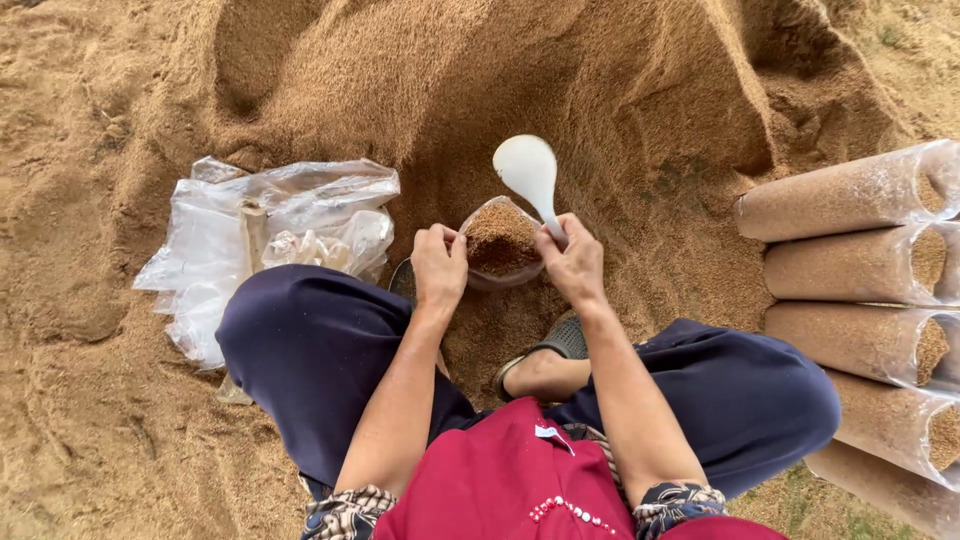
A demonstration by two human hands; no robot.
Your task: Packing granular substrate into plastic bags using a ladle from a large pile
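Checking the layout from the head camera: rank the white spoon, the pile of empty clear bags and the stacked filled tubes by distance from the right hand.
1. White spoon: held in the right hand.
2. Stacked filled tubes: far right side.
3. Pile of empty clear bags: left, beyond the left hand.

There is only one view, from a camera on the person's head. It looks steeply down and a little forward, over the person's own chest and knees to the ground in front. It is near: the left hand (439,265) and the right hand (574,265) sit in the middle of the picture, the forearms fill the lower part. The sawdust heap (560,90) reaches the top edge, and the filled bags (860,260) are cut by the right edge.
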